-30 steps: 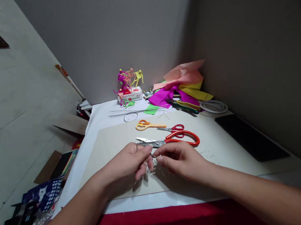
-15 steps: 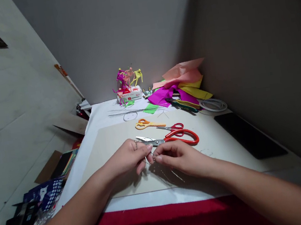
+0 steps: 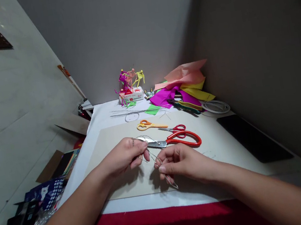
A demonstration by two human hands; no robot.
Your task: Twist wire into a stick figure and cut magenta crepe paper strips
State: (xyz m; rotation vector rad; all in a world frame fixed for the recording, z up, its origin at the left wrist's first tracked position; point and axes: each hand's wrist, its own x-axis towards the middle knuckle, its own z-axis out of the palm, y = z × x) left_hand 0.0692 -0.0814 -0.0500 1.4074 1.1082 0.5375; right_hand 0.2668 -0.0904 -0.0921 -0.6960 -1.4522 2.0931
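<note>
A thin twisted wire figure point(image 3: 153, 156) stretches between my two hands above the beige board point(image 3: 108, 134). My left hand point(image 3: 130, 153) pinches one part of it between thumb and fingers, with wire loops showing around the fingertips. Its other part is gripped by my right hand point(image 3: 175, 161), and a narrow wire loop hangs below those fingers. Just beyond the hands lie large red-handled scissors point(image 3: 183, 139), their blades partly behind the left fingertips. Small red scissors point(image 3: 180, 127) and yellow-orange scissors point(image 3: 152, 125) rest farther back.
Loose wires point(image 3: 136, 111) lie at the back, near green-handled pliers point(image 3: 185, 107) and coloured crepe paper point(image 3: 180, 81). Small paper figures point(image 3: 130, 78) stand on a white box point(image 3: 136, 94). A white cable coil point(image 3: 216, 107) and a black flat slab point(image 3: 253, 138) are at right.
My hands have moved apart, the right one lower and nearer, so more of the twisted wire shows between them. The whole view has shifted slightly.
</note>
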